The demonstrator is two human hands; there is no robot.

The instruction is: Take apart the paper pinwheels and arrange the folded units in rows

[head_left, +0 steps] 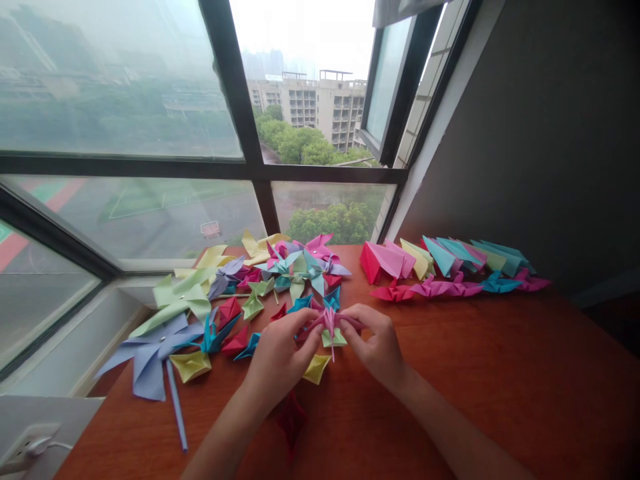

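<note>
A pink folded-paper crane (330, 321) is held up between my two hands, above the wooden table. My left hand (285, 340) pinches one of its wings between thumb and fingers. On the other side, the opposite wing is pinched by my right hand (376, 340). Just behind and below the crane sits a small light green paper piece (334, 338), partly covered. A yellow paper boat (317, 369) rests beside my left fingers. Under my left wrist lies a dark red folded-paper piece (291, 419), partly hidden by the arm.
A lilac pinwheel (155, 350) on a paper stick lies at the left, near more pinwheels, cranes and boats. At the back right stand paper planes (393, 259) in a row, with folded boats (445, 287) before them. Windows (320, 113) border the table (480, 373).
</note>
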